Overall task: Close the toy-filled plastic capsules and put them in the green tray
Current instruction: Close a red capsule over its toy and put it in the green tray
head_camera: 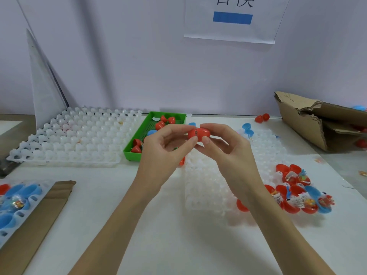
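You hold a red capsule (198, 134) above the bench (174, 225), just in front of the green tray (132, 153). Your left hand (164, 149) and right hand (226, 147) both pinch it, each grip narrow around one half.

Glossy plastic capsule (198, 133), torn matt cardboard box (309, 124)

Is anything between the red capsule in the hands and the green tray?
Nothing visible. The red capsule, pinched by the left hand and right hand, is held just right of the green tray, whose open top already holds a few capsules.
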